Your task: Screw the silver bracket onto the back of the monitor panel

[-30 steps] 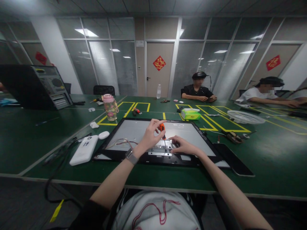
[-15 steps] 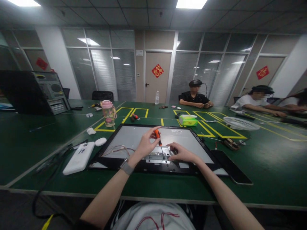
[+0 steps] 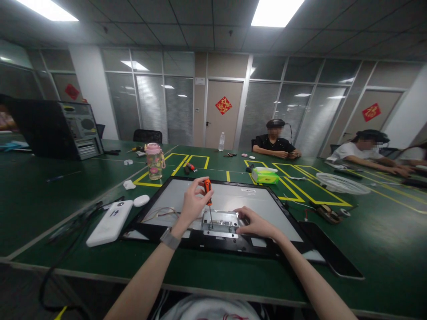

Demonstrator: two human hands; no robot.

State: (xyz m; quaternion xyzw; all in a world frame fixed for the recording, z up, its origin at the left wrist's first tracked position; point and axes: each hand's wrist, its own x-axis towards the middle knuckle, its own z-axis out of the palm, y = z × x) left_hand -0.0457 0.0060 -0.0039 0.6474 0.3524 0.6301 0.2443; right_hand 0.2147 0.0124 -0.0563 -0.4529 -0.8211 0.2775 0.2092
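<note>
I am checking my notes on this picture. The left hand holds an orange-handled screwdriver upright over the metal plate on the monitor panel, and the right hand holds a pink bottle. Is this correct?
Not quite. In the head view the right hand rests on the metal plate; the pink bottle stands apart on the table. The left hand does hold the screwdriver upright over the monitor panel.

You see: screwdriver (image 3: 207,186) orange handle | panel (image 3: 253,200) grey, black frame | bracket (image 3: 220,219) silver | table (image 3: 367,240) dark green, yellow lines | bottle (image 3: 155,161) pink lid | box (image 3: 265,177) green | power bank (image 3: 110,217) white
</note>
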